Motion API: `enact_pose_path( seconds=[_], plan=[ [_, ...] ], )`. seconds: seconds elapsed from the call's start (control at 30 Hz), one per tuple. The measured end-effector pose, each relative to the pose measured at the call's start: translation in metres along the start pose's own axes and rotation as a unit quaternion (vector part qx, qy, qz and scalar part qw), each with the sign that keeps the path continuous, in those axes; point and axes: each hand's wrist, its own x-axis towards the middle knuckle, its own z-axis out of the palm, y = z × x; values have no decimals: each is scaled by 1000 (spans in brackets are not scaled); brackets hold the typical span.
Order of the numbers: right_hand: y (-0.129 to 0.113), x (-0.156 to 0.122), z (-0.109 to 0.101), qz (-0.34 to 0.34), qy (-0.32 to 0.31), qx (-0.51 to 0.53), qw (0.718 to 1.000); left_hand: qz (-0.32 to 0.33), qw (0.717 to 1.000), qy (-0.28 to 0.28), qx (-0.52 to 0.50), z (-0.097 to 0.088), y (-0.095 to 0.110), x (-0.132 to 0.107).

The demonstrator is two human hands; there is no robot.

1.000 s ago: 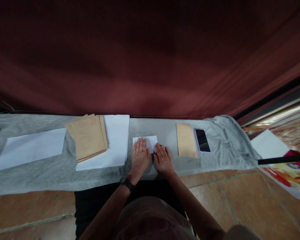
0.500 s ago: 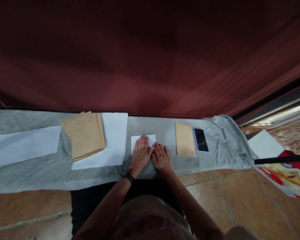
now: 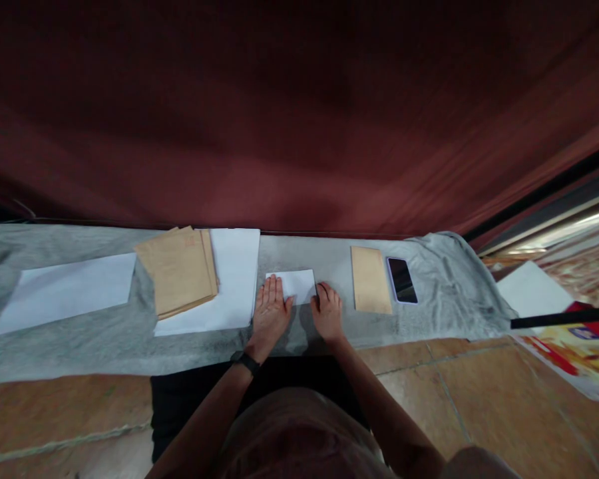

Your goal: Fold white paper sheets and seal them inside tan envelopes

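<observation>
Covering wht ppr [image 3: 299, 283] edge: L hand [image 3: 270, 314], flat, grip wide | R hand [image 3: 328, 314] curled, grip unclear | env stack [image 3: 182, 276], contents hidden

Looks like plain matt paper for the small white sheet [image 3: 301, 285] mid-frame, ditto the white stack [image 3: 237, 276] left of it. Seems to be dull kraft paper on the envelope pile [image 3: 180, 276] further left. Pretty glossy and smooth on the phone screen [image 3: 404, 279] at right. Going with fuzzy cloth for the grey cover [image 3: 332, 256], faintly shiny tile for the floor [image 3: 484, 392] lower right.
</observation>
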Motion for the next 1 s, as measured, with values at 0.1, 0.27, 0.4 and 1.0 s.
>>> enact_pose_path(
  seconds=[0.1,0.27,0.4,1.0],
  plan=[
    [-6,10,6,47,15,26,998,18,1000,-6,-3,-4,-1,-3],
    [-6,22,14,73,16,194,978,78,996,-39,-7,-17,3,-6],
    [-6,19,14,69,19,244,967,112,991,-74,3,-25,10,-8],
    [-17,4,10,141,6,446,884,-249,755,59,-604,-53,46,24]
  ],
)
